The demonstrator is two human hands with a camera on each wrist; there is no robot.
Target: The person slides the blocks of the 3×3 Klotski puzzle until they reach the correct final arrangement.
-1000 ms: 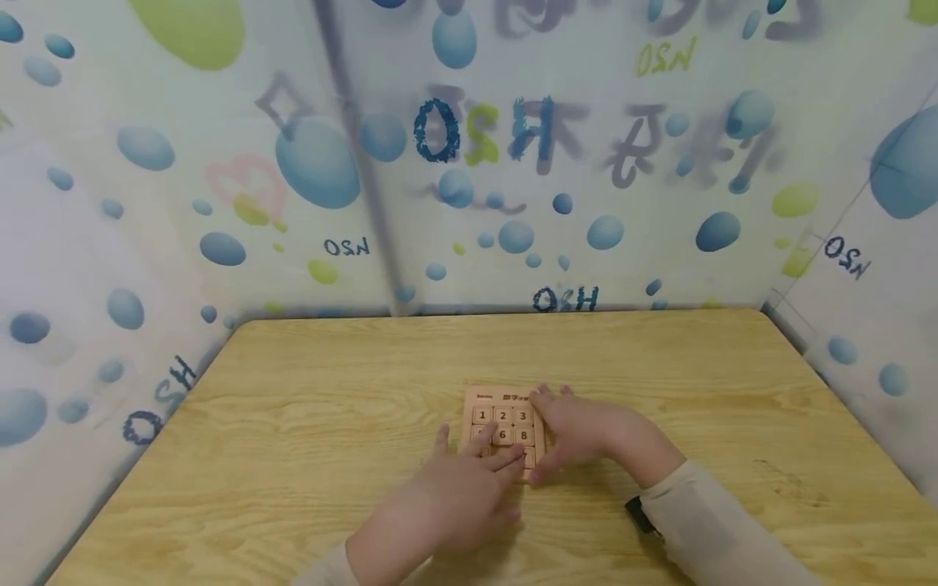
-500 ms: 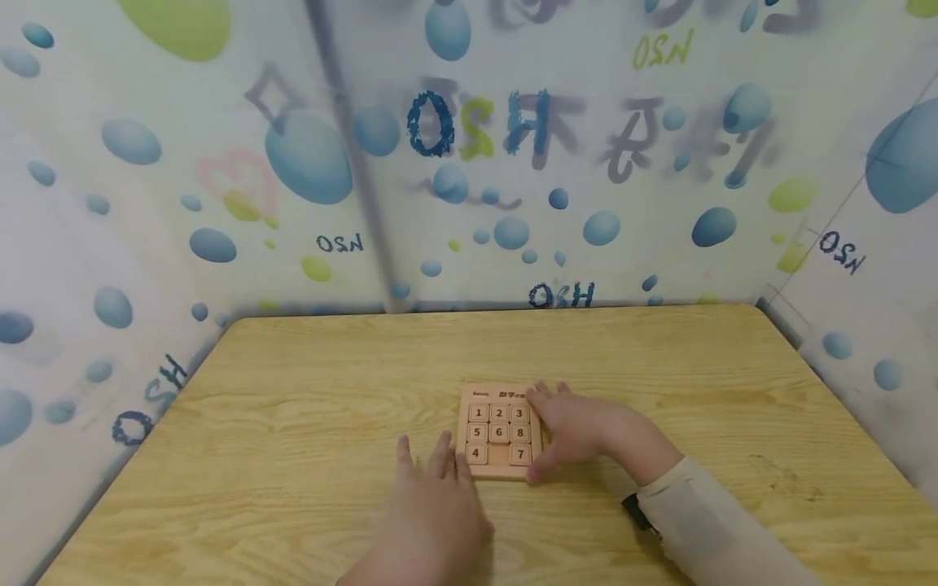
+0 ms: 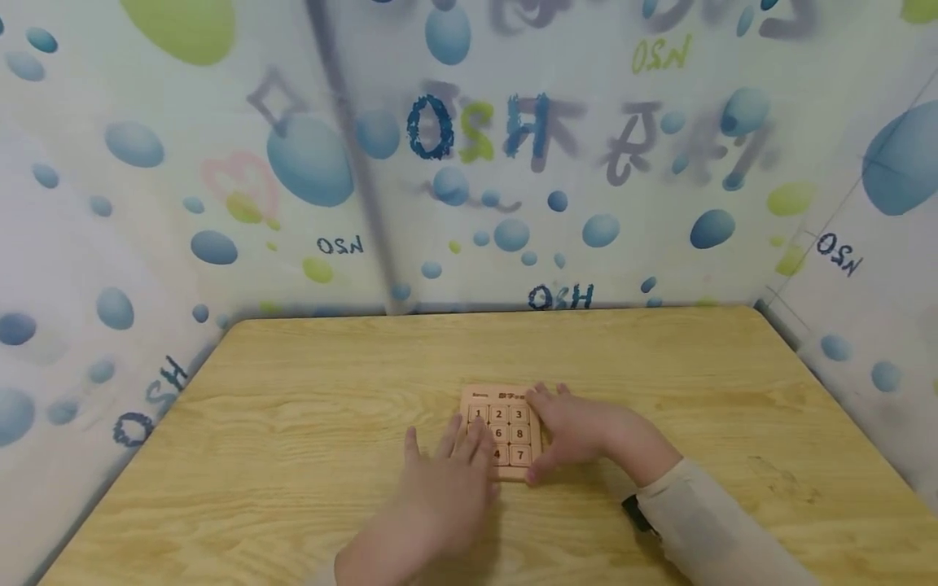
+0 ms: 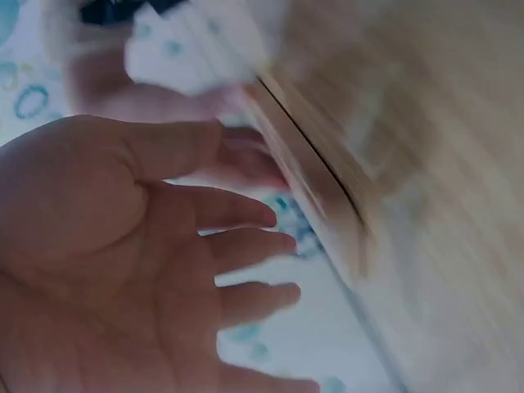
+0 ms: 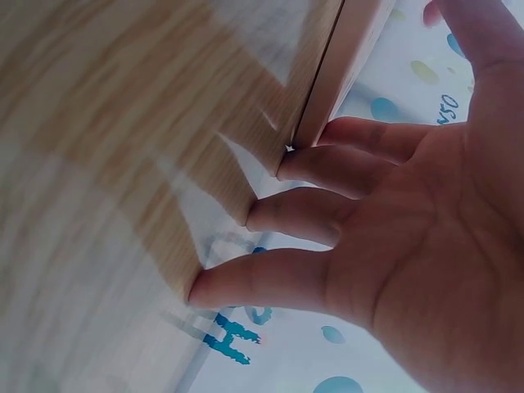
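A wooden sliding number puzzle [image 3: 500, 472] lies flat on the table, with tiles 1, 2, 3, 6, 8, 4 and 7 showing at least partly. My left hand [image 3: 447, 496] reaches over its left side with fingers extended. Fingertips cover the left column's middle and lower places, so what lies under them is hidden. At the puzzle's right side, my right hand [image 3: 586, 431] spreads its thumb to the lower corner and its fingers to the upper one, bracing the frame. In the right wrist view, fairly straight fingers [image 5: 270, 274] touch the tabletop and the puzzle's edge [image 5: 344, 74].
The puzzle rests near the middle of a wood-grain table [image 3: 293, 391]. Behind the table hangs a pale curtain [image 3: 498, 268] with blue and green spots and lettering. A dark band [image 3: 639, 514] sits at the right wrist by the sleeve.
Half a second ago the 4 tile sat at bottom left; now it is bottom middle. My left hand drew back left, then returned over the puzzle. The right hand stays in place.
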